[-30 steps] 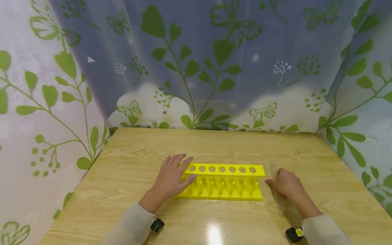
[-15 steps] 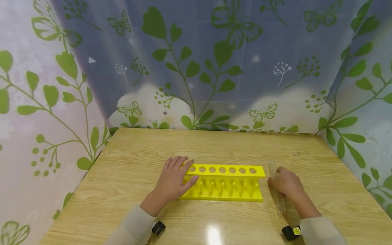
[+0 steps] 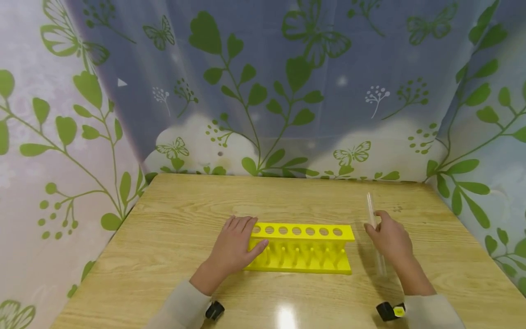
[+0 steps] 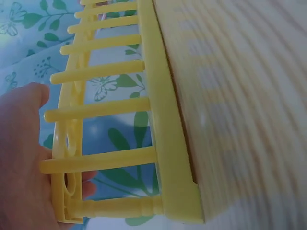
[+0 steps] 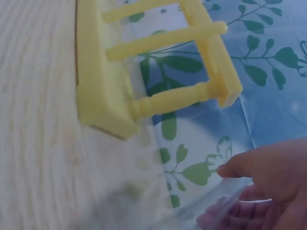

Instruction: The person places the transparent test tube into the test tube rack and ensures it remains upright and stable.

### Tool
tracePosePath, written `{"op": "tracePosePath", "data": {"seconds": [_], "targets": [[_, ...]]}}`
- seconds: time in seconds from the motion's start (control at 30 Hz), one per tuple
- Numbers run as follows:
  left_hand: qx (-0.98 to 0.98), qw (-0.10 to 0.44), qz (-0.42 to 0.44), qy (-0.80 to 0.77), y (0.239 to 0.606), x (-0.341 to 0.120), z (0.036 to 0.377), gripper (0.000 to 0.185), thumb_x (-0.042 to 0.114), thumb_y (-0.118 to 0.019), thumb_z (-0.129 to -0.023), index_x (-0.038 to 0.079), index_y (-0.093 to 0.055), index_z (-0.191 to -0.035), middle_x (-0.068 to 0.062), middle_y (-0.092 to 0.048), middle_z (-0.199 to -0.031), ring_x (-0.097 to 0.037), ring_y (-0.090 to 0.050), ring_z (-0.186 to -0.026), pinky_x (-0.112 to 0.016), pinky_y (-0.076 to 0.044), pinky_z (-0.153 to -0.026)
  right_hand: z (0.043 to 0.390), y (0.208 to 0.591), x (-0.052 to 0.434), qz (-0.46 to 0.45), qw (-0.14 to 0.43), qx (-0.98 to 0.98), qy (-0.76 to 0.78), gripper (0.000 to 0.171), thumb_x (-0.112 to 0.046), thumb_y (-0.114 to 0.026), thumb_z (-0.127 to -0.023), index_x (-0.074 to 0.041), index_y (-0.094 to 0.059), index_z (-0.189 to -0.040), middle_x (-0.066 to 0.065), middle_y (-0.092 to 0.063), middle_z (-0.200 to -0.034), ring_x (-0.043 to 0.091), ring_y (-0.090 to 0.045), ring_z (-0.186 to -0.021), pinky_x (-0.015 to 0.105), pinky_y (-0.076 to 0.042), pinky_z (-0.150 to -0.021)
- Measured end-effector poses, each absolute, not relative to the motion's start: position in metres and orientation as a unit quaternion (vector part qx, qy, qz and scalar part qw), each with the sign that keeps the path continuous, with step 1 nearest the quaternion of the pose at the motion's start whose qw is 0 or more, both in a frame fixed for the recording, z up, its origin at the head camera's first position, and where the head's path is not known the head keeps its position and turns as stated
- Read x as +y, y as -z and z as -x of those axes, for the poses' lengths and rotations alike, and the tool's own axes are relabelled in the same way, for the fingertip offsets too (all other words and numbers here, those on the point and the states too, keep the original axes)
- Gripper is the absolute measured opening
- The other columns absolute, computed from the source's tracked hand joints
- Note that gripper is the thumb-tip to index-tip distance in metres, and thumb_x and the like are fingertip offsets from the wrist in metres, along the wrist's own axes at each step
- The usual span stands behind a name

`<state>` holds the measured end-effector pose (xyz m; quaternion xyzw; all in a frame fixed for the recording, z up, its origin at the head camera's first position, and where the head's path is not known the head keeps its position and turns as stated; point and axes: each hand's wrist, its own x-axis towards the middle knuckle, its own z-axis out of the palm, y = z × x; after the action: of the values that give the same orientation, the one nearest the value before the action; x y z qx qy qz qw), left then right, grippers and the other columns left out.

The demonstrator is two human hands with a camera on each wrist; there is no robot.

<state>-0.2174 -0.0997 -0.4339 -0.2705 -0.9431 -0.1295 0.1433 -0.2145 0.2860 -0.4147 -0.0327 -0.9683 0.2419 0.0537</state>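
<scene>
A yellow test tube rack (image 3: 304, 267) stands on the table, with a row of round holes on top and pegs below. My left hand (image 3: 232, 246) holds its left end. In the left wrist view, the thumb lies before the top bar of the rack (image 4: 165, 120) and fingertips show behind it. Right of the rack, my right hand (image 3: 392, 237) pinches a clear test tube (image 3: 370, 208) between thumb and fingers. The tube leans, its upper end pointing away from me. In the right wrist view, the tube (image 5: 196, 206) is faint and partly cut off by the frame.
The wood-grain table (image 3: 181, 196) carries the rack near its middle. A patterned curtain (image 3: 263, 91) closes off the back, and similar cloth hangs at both sides. Dark wrist cameras sit under both cuffs.
My right hand has raised the test tube off the table, its upper end moving up and away from me. The left hand's fingers have drawn in closer on the rack, which stays in place.
</scene>
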Motion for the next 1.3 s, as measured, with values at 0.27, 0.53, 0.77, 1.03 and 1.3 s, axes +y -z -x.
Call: {"op": "tracePosePath", "data": {"seconds": [0.27,0.53,0.77,1.03,1.3], "targets": [[-0.935,0.168,0.274,0.149,0.437,-0.099,0.218,0.059,0.051,-0.052,-0.094,0.001,-0.055,-0.127,-0.012,-0.058,-0.124,-0.03,-0.053,-0.116,-0.048,-0.034,-0.107,0.213,0.405,0.273,0.022,0.136,-0.954,-0.265,0.052,-0.024,-0.055,-0.099,0.008,-0.042,-0.137,0.019,-0.063,-0.091,0.021,-0.056,-0.059,0.032,-0.043,-0.049],[-0.928,0.196,0.279,0.148,0.44,-0.099,0.22,0.053,0.046,-0.053,-0.095,0.002,-0.056,-0.125,-0.012,-0.06,-0.121,-0.03,-0.054,-0.113,-0.047,-0.037,-0.105,0.209,0.394,0.265,-0.003,0.224,-0.934,-0.278,0.048,-0.028,-0.054,-0.1,0.005,-0.047,-0.134,0.02,-0.064,-0.094,0.035,-0.065,-0.078,0.045,-0.052,-0.059],[-0.927,0.194,0.282,0.151,0.441,-0.1,0.219,0.049,0.04,-0.052,-0.097,0.001,-0.056,-0.127,-0.013,-0.06,-0.122,-0.031,-0.054,-0.115,-0.047,-0.038,-0.104,0.204,0.388,0.259,-0.02,0.274,-0.913,-0.302,0.044,-0.024,-0.057,-0.099,0.003,-0.049,-0.132,0.019,-0.064,-0.094,0.039,-0.066,-0.083,0.054,-0.054,-0.067],[-0.928,0.206,0.281,0.132,0.441,-0.101,0.218,0.047,0.037,-0.053,-0.097,0.001,-0.056,-0.127,-0.013,-0.061,-0.122,-0.029,-0.054,-0.115,-0.046,-0.039,-0.102,0.197,0.381,0.252,-0.03,0.334,-0.878,-0.34,0.04,-0.016,-0.063,-0.095,0.002,-0.051,-0.129,0.015,-0.065,-0.092,0.031,-0.065,-0.084,0.006,-0.048,-0.067],[-0.925,0.219,0.282,0.131,0.445,-0.1,0.22,0.046,0.037,-0.053,-0.097,0.002,-0.057,-0.126,-0.011,-0.061,-0.121,-0.028,-0.055,-0.114,-0.045,-0.04,-0.102,0.197,0.378,0.248,-0.065,0.394,-0.845,-0.356,0.038,-0.004,-0.068,-0.089,0.006,-0.052,-0.122,0.016,-0.063,-0.087,-0.022,-0.046,-0.083,-0.004,-0.037,-0.071]]}}
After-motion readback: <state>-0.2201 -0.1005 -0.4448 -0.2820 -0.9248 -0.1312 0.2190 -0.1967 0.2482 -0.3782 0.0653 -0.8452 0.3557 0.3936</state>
